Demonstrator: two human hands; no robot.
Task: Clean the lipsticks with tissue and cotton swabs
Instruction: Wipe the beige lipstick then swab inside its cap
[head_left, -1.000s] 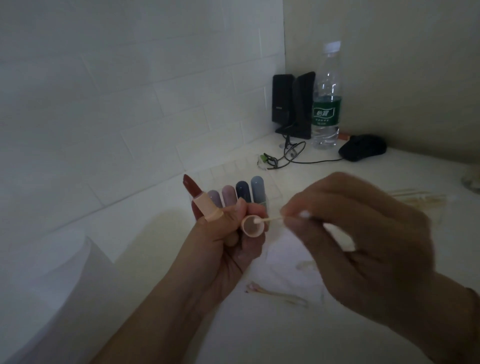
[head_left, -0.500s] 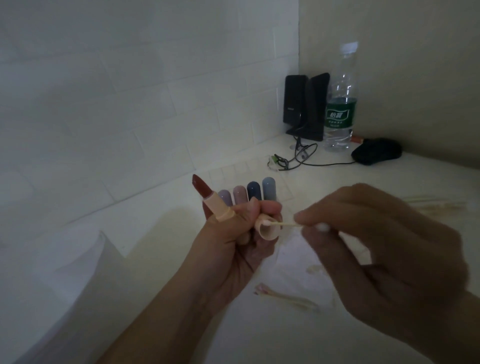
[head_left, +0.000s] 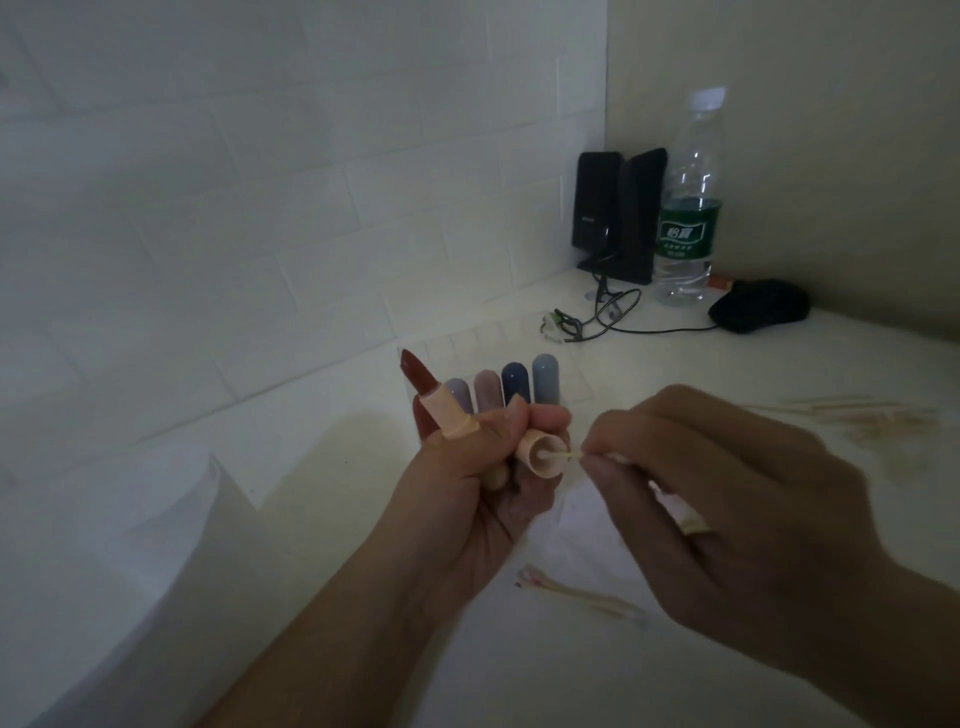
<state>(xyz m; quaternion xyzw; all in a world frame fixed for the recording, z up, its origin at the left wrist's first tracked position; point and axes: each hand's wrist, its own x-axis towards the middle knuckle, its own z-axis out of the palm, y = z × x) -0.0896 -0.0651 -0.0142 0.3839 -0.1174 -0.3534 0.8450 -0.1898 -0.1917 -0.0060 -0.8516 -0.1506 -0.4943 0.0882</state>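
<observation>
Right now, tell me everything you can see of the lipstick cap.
The lipstick cap is a small peach cylinder, plastic by its look, open end facing the camera and right. The left hand pinches it between fingertips alongside the uncapped lipstick. The cotton swab from the right hand has its white tip inside the opening.

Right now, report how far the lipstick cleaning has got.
Done: used swabs lie stained on the table. In hand: left hand holds the open red lipstick and its cap; right hand works a cotton swab inside it. Left: four capped lipsticks standing behind, apparently untouched.
</observation>
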